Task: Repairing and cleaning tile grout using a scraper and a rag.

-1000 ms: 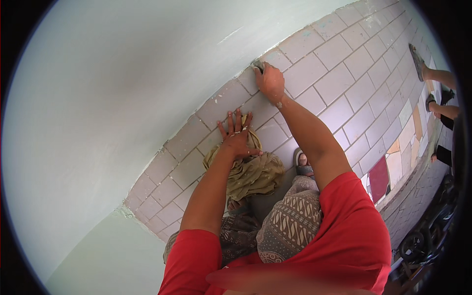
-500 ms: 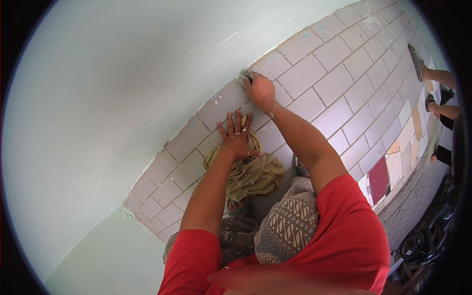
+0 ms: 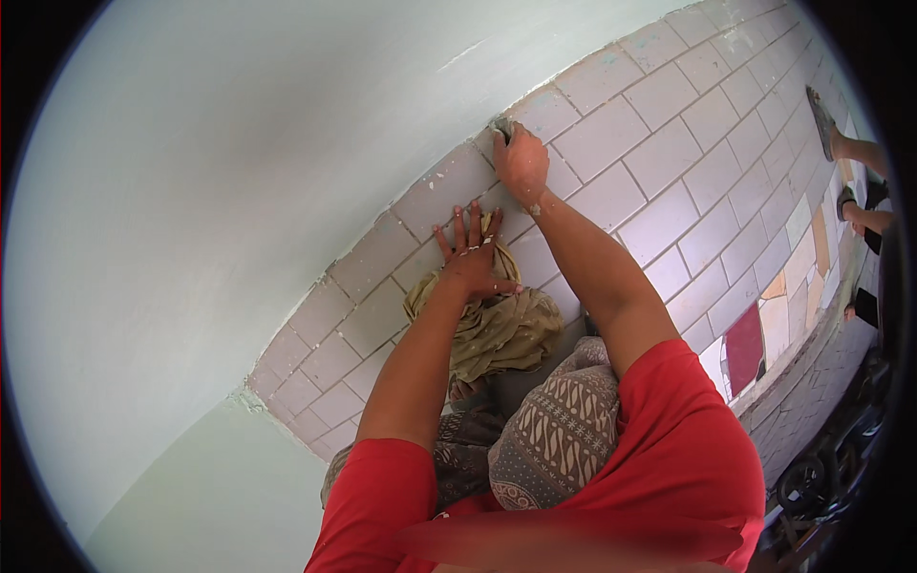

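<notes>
My left hand lies palm down with its fingers spread. Its fingertips reach the pale floor tiles, and a crumpled olive-khaki cloth is under and beside the palm. Further out, my right hand is closed, pressing a small dark grey thing into the corner where the floor meets the wall. Most of that thing is hidden by the fingers, so its kind cannot be made out. White specks stick to both hands and to my right wrist.
A pale mint wall runs along the left, with chipped paint at its foot. At the right stand other people's feet in sandals. Patchwork tiles with a dark red piece edge the floor, and a dark motorbike is beyond.
My right hand has shifted slightly right and up in the picture along the wall's foot. The whole view has moved a little, and my left hand keeps its place by the cloth.
</notes>
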Motion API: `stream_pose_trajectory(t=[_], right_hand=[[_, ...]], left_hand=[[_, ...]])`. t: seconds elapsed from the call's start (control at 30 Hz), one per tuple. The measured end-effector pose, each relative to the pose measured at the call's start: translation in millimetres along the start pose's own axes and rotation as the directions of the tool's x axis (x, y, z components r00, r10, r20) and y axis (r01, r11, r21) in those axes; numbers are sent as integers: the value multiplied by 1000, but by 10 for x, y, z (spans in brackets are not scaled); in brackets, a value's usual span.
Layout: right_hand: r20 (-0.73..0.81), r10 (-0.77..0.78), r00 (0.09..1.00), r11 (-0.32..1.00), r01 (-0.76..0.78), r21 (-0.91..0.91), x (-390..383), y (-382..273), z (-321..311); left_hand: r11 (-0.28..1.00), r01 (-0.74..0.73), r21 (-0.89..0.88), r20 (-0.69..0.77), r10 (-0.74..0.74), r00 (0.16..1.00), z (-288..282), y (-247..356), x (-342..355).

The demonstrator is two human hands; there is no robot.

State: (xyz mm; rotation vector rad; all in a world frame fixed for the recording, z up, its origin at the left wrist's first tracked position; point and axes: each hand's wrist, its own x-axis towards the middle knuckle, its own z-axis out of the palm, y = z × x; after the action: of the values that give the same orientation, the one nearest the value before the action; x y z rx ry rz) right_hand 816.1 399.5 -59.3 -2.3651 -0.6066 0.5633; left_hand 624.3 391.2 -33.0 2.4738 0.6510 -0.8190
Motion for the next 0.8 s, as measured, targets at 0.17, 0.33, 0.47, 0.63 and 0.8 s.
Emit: stream_pose_trajectory(t=[0.17,0.33,0.47,0.63,0.8], right_hand=[[134,-142,981,986,151,-66,-149,69,60],[323,-262,910,943,312,-113,-185,220,-328],[520,-268,811,879,427,-213,-245,-69,-1241],[451,-168,877,844,364,-394,-121,-127,-1410],[36,-55,998,992,59,-113,-21,196,-471]], left_hand=[[1000,5,-2,44,-5,999,-17,62,19],[978,-109,177,241,64,968,-319,-204,-3],[899,-337,279,393,213,894,-558,-629,-88],[975,-171,143,162,148,976,-98,-713,-276],[971,-221,86,118,210,971,29,-632,-196]])
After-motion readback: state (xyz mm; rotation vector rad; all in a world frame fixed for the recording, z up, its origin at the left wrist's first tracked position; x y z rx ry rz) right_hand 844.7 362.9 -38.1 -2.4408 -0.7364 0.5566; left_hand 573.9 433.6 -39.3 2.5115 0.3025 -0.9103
